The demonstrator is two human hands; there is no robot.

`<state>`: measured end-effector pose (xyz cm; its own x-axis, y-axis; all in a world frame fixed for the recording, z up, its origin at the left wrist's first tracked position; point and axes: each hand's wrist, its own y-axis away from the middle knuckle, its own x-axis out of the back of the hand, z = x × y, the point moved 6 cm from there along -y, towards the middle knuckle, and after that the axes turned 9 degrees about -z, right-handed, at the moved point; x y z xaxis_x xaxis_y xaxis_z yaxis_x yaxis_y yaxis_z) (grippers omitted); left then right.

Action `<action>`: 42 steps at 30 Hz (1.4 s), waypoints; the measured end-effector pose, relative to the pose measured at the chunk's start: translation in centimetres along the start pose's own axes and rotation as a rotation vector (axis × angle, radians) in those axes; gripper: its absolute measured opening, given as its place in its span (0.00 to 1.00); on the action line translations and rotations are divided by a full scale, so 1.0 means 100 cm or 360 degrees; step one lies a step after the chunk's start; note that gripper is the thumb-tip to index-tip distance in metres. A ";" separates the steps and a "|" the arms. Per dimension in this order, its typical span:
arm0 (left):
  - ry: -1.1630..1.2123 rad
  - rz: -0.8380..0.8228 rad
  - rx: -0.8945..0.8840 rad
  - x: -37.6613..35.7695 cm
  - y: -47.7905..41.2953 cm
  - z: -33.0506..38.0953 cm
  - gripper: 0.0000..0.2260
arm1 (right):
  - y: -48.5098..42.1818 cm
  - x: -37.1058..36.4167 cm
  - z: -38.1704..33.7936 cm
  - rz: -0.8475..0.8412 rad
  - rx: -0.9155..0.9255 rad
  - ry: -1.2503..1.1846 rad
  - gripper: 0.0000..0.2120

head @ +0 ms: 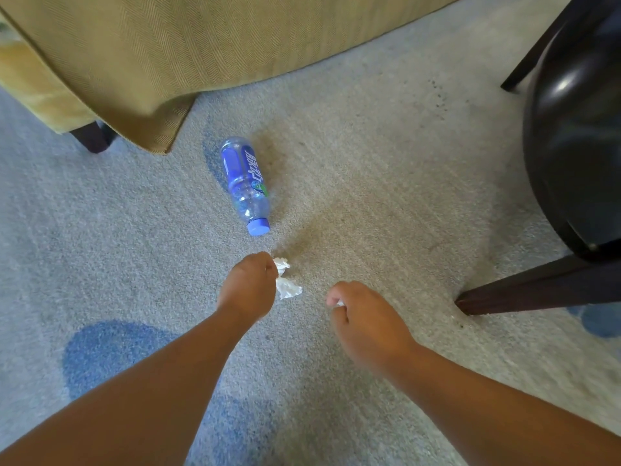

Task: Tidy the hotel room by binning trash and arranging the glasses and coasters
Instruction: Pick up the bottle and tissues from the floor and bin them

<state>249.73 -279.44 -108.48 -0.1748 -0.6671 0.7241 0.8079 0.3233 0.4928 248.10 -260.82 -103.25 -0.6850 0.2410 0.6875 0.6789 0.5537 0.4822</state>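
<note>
A clear plastic bottle (246, 185) with a blue label and blue cap lies on its side on the carpet, cap pointing toward me. My left hand (250, 285) hovers just below it and grips a crumpled white tissue (285, 280) that sticks out to the right of the fingers. My right hand (364, 322) is curled to the right of the left one, and a small bit of white paper (339, 303) shows between its fingers.
A tan upholstered armchair (168, 55) with a dark leg (92, 137) fills the top left. A dark round table (578, 146) with angled legs (537, 290) stands at the right. Grey carpet (386, 179) with blue patches lies all around.
</note>
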 end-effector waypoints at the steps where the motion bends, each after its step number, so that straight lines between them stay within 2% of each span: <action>1: -0.0019 -0.0002 0.0025 -0.001 -0.001 -0.002 0.11 | 0.000 0.001 0.000 0.0012 0.0005 -0.0013 0.10; 6: 0.0012 -0.0008 0.0144 -0.013 -0.005 -0.007 0.05 | 0.000 0.011 0.003 0.0025 -0.0040 -0.0045 0.14; 10: 0.0036 -0.0031 0.0148 -0.027 -0.013 -0.004 0.13 | -0.002 0.019 0.013 0.0066 -0.0264 -0.0015 0.19; 14: 0.0002 -0.0220 0.0141 -0.049 -0.024 -0.014 0.23 | -0.001 0.020 0.016 0.0066 -0.0279 -0.0005 0.18; 19: -0.0044 -0.0287 0.0179 -0.061 -0.026 -0.024 0.11 | -0.002 0.021 0.020 0.0056 -0.0292 -0.0038 0.18; 24: 0.0086 -0.0271 0.0149 -0.049 -0.018 -0.016 0.06 | -0.004 0.018 0.016 -0.0004 -0.0249 -0.0139 0.18; 26: 0.0213 -0.0256 0.0104 -0.040 -0.011 -0.005 0.03 | -0.005 0.019 0.016 0.0033 -0.0267 -0.0245 0.18; 29: 0.0573 -0.0289 -0.0006 -0.029 -0.001 0.020 0.11 | -0.006 0.021 0.016 0.0108 -0.0346 -0.0498 0.17; 32: 0.0968 -0.0433 -0.0215 -0.023 0.015 0.054 0.11 | -0.007 0.026 0.010 0.0165 -0.0348 -0.0633 0.15; 35: 0.1307 -0.0503 -0.0300 -0.021 0.028 0.081 0.08 | -0.004 0.031 -0.002 0.0193 -0.0244 -0.0801 0.12; 37: 0.1481 -0.0458 -0.0308 -0.019 0.035 0.096 0.10 | -0.001 0.035 -0.012 0.0172 -0.0132 -0.0890 0.12; 39: 0.1616 -0.0364 -0.0245 -0.017 0.038 0.105 0.08 | 0.001 0.035 -0.018 0.0113 -0.0036 -0.0952 0.15; 41: 0.1785 -0.0352 -0.0144 -0.019 0.039 0.108 0.03 | 0.001 0.034 -0.020 0.0029 0.0012 -0.1038 0.22; 42: 0.1850 -0.0397 -0.0088 -0.023 0.037 0.108 0.09 | 0.001 0.035 -0.021 -0.0010 0.0042 -0.1100 0.26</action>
<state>247.09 -269.50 -103.10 0.2617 -0.9254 -0.2742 0.8520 0.0881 0.5160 246.34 -261.57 -99.71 -0.7064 0.6853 0.1769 0.6735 0.5740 0.4657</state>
